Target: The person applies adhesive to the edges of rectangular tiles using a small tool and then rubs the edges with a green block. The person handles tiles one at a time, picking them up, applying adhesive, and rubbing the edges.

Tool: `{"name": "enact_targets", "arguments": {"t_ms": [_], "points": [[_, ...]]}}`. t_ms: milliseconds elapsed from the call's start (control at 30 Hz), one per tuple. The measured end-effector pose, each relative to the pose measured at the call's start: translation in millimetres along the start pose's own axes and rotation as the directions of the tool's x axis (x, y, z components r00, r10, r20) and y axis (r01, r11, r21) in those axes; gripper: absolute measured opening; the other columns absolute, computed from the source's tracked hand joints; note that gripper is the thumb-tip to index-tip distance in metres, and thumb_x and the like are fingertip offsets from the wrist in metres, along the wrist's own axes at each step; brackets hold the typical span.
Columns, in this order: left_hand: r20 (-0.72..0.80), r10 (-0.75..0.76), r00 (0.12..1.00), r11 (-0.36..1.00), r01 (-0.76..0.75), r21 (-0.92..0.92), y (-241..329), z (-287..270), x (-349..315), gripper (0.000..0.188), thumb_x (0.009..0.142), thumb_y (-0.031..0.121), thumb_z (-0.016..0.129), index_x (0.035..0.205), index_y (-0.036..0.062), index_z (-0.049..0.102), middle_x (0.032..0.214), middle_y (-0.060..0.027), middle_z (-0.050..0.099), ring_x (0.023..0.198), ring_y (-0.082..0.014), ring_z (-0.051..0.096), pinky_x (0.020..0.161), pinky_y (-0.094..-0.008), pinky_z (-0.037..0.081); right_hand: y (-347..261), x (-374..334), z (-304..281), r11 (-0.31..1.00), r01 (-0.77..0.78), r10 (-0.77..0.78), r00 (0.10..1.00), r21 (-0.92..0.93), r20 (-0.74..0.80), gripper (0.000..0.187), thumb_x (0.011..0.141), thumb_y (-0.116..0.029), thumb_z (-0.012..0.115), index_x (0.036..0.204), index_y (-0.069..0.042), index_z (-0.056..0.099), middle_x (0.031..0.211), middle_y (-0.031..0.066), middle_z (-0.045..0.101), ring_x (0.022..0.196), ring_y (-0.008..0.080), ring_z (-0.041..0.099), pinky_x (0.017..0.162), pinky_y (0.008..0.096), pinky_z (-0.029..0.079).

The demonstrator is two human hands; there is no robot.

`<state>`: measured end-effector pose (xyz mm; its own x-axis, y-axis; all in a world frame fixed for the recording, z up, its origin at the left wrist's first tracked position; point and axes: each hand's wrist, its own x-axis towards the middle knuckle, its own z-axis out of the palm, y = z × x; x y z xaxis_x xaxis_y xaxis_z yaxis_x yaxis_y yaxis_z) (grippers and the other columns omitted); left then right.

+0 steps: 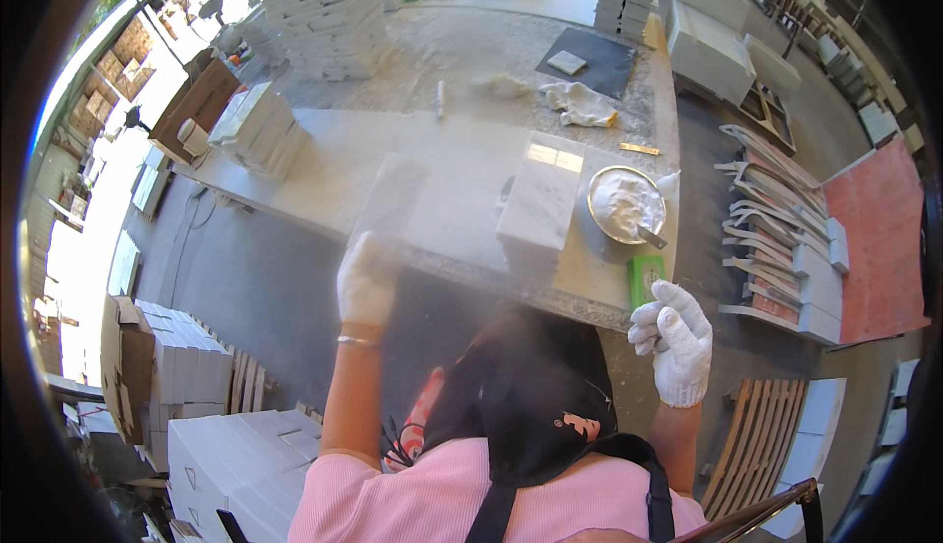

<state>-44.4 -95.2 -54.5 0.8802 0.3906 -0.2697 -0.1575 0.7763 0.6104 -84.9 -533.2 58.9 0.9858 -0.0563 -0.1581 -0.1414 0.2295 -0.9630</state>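
My left hand (365,283), in a white glove and smeared by motion, is at the table's near edge. It appears closed on the near end of a blurred greyish tile (391,190). My right hand (678,347), also gloved, is raised beside the table's near right corner, fingers half curled and apart, with nothing visible in it. Just beyond it sits a green block (645,276). A round bowl (592,211) of white paste, with a putty knife (651,238) in it, stands farther back. Left of the bowl is a stack of glossy white marble tiles (540,190).
On the dusty table (324,145) are a tile stack (257,131) at left, tall tile piles (319,18) at the back, a crumpled glove (580,104) and a dark mat (614,67) bearing a small tile. Boxes (246,469) and a wooden pallet (751,435) flank me.
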Motion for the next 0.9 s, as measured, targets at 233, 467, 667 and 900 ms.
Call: {"name": "enact_targets", "arguments": {"t_ms": [233,467,667,900], "points": [[-0.046,-0.079,0.996,0.980,0.086,0.178,-101,-1,83,0.031,0.100,0.008,0.071,0.129,0.0025,0.063,0.124,-0.0113,0.068,0.112,-0.0311,0.068,0.090,-0.0485,0.062,-2,-10,-12,0.997,0.005,-0.014,0.992,-0.075,-0.129,0.040,0.100,-0.018,0.067,0.136,0.000,0.065,0.099,0.0144,0.078,0.078,0.0206,0.073,0.067,0.0313,0.056],[-0.107,-0.147,0.983,0.757,0.182,0.628,-74,26,56,0.045,0.099,0.020,0.075,0.135,-0.0015,0.061,0.110,-0.0111,0.071,0.087,-0.0253,0.072,0.069,-0.0355,0.061,-4,-2,-11,0.991,0.004,-0.020,0.992,-0.132,-0.122,0.040,0.099,-0.016,0.065,0.136,0.000,0.065,0.100,0.0144,0.078,0.079,0.0202,0.073,0.067,0.0312,0.056],[0.312,0.041,0.949,0.194,-0.314,0.929,2,50,30,0.064,0.099,0.031,0.074,0.151,-0.0009,0.056,0.106,-0.0140,0.076,0.084,-0.0200,0.073,0.072,-0.0321,0.059,-5,7,-9,0.992,0.022,-0.037,0.993,-0.124,-0.113,0.041,0.100,-0.016,0.065,0.136,0.002,0.064,0.101,0.0143,0.078,0.080,0.0199,0.073,0.069,0.0310,0.056],[0.949,-0.112,0.293,-0.306,-0.919,0.248,-12,192,0,0.056,0.095,0.034,0.072,0.145,0.0105,0.064,0.150,-0.0173,0.059,0.139,-0.0377,0.055,0.113,-0.0463,0.047,-5,10,2,0.989,0.026,-0.036,0.997,-0.145,-0.064,0.042,0.099,-0.016,0.065,0.136,0.004,0.064,0.102,0.0153,0.077,0.081,0.0204,0.073,0.069,0.0318,0.057]]}}
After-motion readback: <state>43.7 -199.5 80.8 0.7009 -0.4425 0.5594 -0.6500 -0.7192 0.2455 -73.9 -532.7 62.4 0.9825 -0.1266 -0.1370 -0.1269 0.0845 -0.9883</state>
